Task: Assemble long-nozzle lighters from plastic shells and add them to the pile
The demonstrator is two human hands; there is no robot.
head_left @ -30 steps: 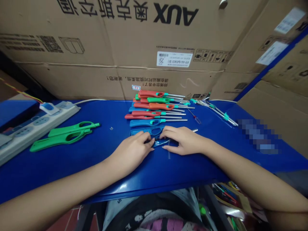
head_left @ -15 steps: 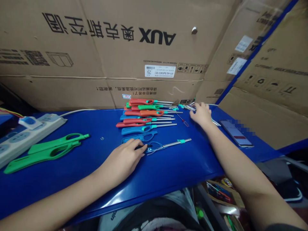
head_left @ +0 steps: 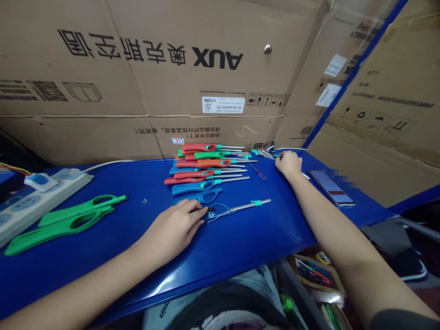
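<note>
My left hand (head_left: pixel 180 222) lies closed on the handle end of an opened blue gas lighter (head_left: pixel 220 211). Thin wires and a metal tube with a green collar show beyond its fingers. Near the cardboard, my right hand (head_left: pixel 289 166) has its fingers bent together beside a small heap of metal tubes and green parts (head_left: pixel 263 153); a dark green bit shows at its fingertips, too small to name. Between the hands and the cardboard lies a stack of red, green, orange and blue lighters (head_left: pixel 202 174). Just above my left hand is a blue handle shell (head_left: pixel 202 197).
Two green handle shells (head_left: pixel 74 220) lie on the left beside a white power strip (head_left: pixel 44 195). A small screwdriver (head_left: pixel 259 173) and a phone (head_left: pixel 332 188) are near my right arm. Cardboard (head_left: pixel 154 91) walls the blue tabletop (head_left: pixel 220 256). Tiny pins (head_left: pixel 145 200) lie left of centre.
My right hand has shifted slightly, and its fingers have drawn together at the heap of metal tubes. My left hand stays on the blue lighter. The whole view has shifted a little.
</note>
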